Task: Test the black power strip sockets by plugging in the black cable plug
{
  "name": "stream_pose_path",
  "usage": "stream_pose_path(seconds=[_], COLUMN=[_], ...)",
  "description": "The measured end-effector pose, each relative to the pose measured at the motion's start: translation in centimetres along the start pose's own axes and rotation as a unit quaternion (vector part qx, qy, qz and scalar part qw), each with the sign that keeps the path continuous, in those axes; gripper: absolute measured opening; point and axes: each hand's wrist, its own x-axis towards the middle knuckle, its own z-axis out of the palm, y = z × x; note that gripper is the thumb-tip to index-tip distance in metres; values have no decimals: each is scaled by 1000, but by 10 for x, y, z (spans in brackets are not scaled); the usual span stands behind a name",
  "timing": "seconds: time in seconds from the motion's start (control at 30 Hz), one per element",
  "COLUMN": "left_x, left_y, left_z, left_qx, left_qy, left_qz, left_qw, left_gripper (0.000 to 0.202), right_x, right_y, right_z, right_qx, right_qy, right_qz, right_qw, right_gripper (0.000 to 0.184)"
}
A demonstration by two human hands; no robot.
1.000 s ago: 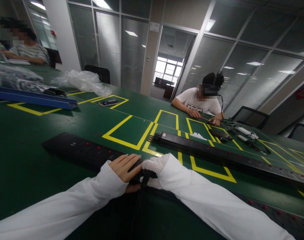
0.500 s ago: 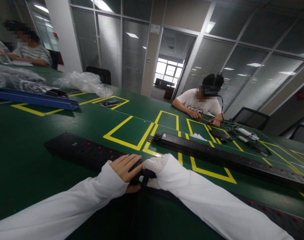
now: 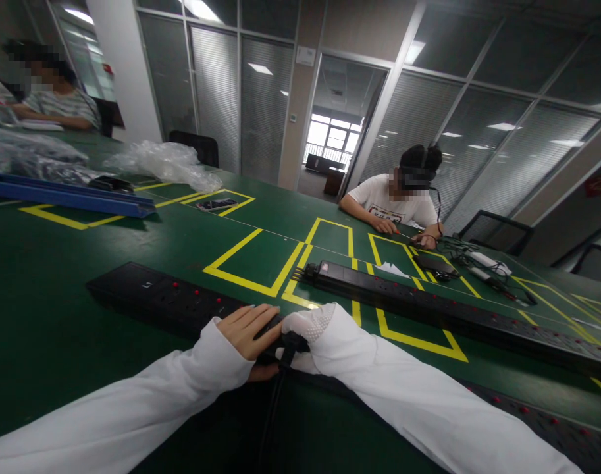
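Right fingers [image 3: 296,322] grip black plug [image 3: 292,345]; left fingers [image 3: 247,320] clasp power strip [image 3: 155,296]; second strip [image 3: 403,298] beyond.

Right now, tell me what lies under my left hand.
The black power strip nearest you lies under your left hand; its end and some red dots show beyond it. Whatever is on the part beneath your hand is covered and cannot be seen.
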Motion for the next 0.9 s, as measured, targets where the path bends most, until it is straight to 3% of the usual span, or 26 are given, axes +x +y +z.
stream_pose_path(seconds=[0.4,0.9], left_x=[-1,0], left_y=[-1,-2], left_z=[3,1], left_qx=[5,9], left_qy=[9,11], left_qz=[9,17], left_qw=[1000,1000], left_gripper=[48,50], right_x=[1,0], right_y=[4,5], right_z=[0,2], right_qx=[-22,-22], right_qy=[-12,19], right_qz=[-22,-42], right_qw=[999,999], right_gripper=[37,35])
